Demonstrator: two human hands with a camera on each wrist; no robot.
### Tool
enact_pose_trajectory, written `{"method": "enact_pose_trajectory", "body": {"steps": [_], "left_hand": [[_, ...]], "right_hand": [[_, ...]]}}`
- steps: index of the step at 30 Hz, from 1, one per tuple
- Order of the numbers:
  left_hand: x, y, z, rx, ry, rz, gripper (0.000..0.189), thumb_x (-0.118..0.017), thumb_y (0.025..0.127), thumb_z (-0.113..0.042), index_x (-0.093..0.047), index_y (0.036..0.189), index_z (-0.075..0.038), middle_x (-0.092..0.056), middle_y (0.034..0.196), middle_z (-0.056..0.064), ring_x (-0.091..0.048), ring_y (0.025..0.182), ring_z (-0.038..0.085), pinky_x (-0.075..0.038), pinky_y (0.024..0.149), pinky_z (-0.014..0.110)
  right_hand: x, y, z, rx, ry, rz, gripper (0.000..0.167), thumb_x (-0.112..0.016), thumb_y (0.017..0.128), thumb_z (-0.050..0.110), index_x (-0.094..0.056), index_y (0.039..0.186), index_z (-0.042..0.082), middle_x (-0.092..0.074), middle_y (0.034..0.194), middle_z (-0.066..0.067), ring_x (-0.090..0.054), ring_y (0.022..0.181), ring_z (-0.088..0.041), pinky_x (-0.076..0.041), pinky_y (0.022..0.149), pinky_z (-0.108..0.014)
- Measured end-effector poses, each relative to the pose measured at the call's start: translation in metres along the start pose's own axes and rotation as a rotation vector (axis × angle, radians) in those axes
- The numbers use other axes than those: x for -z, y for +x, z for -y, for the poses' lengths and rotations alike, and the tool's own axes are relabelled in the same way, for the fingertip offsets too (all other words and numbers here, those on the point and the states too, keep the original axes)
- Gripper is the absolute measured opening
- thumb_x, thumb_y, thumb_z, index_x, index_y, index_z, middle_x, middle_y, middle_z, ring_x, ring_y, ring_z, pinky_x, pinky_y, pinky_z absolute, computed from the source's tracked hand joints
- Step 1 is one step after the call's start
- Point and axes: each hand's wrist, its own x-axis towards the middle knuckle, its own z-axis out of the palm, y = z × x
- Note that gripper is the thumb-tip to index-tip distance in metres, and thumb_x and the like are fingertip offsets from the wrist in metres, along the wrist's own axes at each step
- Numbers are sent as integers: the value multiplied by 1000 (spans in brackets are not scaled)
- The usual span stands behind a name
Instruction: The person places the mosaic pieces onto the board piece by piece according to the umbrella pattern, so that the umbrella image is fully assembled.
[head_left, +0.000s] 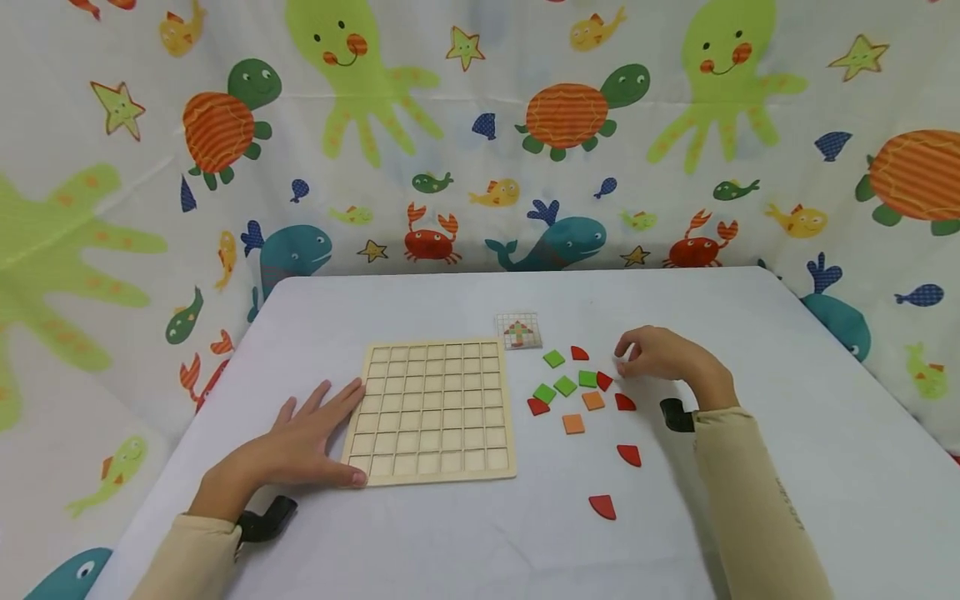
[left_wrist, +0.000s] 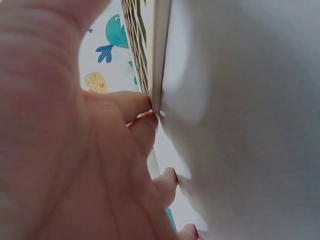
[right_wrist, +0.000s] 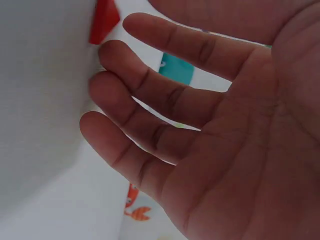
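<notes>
A wooden grid board (head_left: 442, 417) lies on the table, its square cells bare. My left hand (head_left: 311, 437) is spread at its left side, with the thumb on the near left corner and fingertips against the edge. Seen from the left wrist, two fingertips touch the board's side (left_wrist: 159, 50). My right hand (head_left: 663, 354) hovers low over the table, right of the loose pieces, fingers loosely bent and holding nothing. In the right wrist view a red piece (right_wrist: 105, 22) is close to the index fingertip. Green squares (head_left: 565, 386), orange squares (head_left: 573, 424) and red quarter-round pieces (head_left: 629, 456) lie scattered between board and right hand.
A small pattern card (head_left: 518, 331) with a grid and coloured figure lies behind the board's far right corner. White cloth covers the table (head_left: 450, 542). A curtain (head_left: 480, 183) printed with sea animals hangs behind and around it.
</notes>
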Motion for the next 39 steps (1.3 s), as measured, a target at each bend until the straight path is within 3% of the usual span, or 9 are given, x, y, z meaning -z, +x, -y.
{"method": "enact_pose_trajectory", "body": {"steps": [4, 9, 17, 23, 30, 39], "left_hand": [[-1, 0, -1, 15, -8, 7, 132, -87, 71, -71, -29, 169, -4, -23, 175, 19, -7, 157, 56, 1, 115, 83], [-1, -1, -2, 26, 9, -2, 132, -85, 70, -73, -30, 168, -5, -24, 175, 19, -8, 157, 55, 0, 116, 83], [3, 2, -8, 26, 9, -1, 129, -87, 71, -69, -32, 167, -3, -24, 175, 20, -9, 157, 55, -1, 116, 83], [2, 1, -6, 33, -5, 0, 130, -87, 70, -70, -32, 167, -3, -24, 175, 19, -8, 157, 56, -1, 115, 83], [3, 0, -7, 39, -8, 2, 130, -88, 71, -68, -32, 167, -2, -24, 175, 20, -9, 157, 56, -2, 115, 83], [5, 0, -10, 33, 1, 1, 129, -89, 70, -66, -33, 167, -1, -25, 174, 21, -9, 157, 57, -2, 115, 84]], "right_hand": [[-4, 5, -6, -28, -6, 14, 21, -74, 97, 14, -69, 114, 3, -66, 108, -17, -59, 104, -38, -56, 89, -53], [-7, 9, -12, -40, -4, 23, 19, -73, 97, 12, -64, 110, 1, -64, 103, -17, -58, 100, -37, -55, 84, -49], [-8, 13, -15, -37, 23, 20, 32, -73, 99, 13, -60, 126, 3, -61, 108, -21, -58, 102, -39, -57, 85, -48], [-11, 18, -15, 22, 45, -11, 12, -71, 99, 9, -64, 107, 4, -57, 94, -12, -55, 94, -31, -50, 76, -39], [-13, 18, -16, -87, 5, -16, 29, -73, 101, 17, -60, 113, -5, -63, 101, -18, -57, 100, -37, -56, 87, -49], [-14, 17, -13, -145, 3, -54, 31, -73, 102, 18, -60, 111, -8, -62, 96, -19, -57, 96, -37, -54, 83, -48]]}}
